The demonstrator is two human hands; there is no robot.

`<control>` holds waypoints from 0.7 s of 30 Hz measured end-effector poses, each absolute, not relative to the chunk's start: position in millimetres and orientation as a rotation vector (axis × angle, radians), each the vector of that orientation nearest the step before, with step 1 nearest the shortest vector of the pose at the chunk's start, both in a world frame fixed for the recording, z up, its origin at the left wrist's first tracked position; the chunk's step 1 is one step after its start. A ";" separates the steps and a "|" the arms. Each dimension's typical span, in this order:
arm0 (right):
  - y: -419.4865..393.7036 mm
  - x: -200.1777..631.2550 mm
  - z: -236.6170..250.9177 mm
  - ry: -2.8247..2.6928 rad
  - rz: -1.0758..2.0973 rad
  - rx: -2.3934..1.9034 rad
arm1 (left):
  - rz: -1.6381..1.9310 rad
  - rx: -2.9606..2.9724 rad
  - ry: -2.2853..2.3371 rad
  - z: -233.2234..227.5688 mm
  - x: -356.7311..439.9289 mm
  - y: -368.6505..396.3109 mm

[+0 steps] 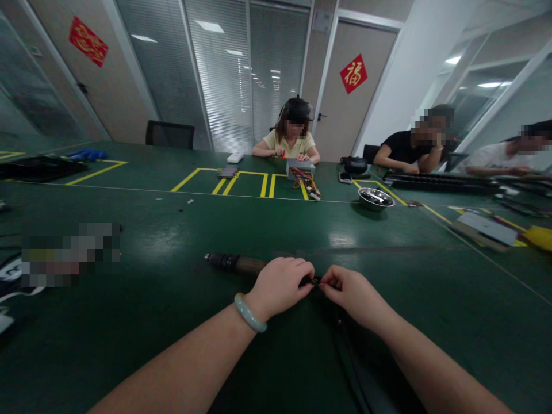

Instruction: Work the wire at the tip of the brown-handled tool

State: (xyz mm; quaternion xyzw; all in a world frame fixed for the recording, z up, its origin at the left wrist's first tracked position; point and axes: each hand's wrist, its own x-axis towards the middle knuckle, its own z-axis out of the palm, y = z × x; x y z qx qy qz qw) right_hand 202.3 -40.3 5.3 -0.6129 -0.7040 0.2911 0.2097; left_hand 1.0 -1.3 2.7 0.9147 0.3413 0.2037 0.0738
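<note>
A dark cylindrical tool (248,265) with a brown middle section and a small metal tip at its left end lies on the green table (172,333). My left hand (282,284), with a pale green bangle (250,313) on its wrist, closes over the tool's right end. Just beside it, my right hand (351,293) is closed in a pinch at a small dark piece between the fingertips of both hands. Fingers hide most of that piece. Below the right hand, a black cable (347,339) runs down toward the lower edge of the view.
Across the table a person works at a grey metal box (301,167) with coloured wires (304,179). A steel bowl (376,198) stands to the right of it. Two other people sit farther right, by a long black object (440,182). Yellow tape marks the far side.
</note>
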 end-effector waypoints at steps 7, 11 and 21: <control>-41.2 202.0 5.8 -1.964 0.837 -1.663 | 0.618 2.751 1.016 3.7 0.7 -2.0; -40.2 201.0 2.0 -1.966 0.811 -1.653 | 0.610 2.749 1.019 5.0 0.7 -2.5; -42.1 198.9 2.6 -1.967 0.761 -1.668 | 0.597 2.765 1.037 5.9 1.4 -3.4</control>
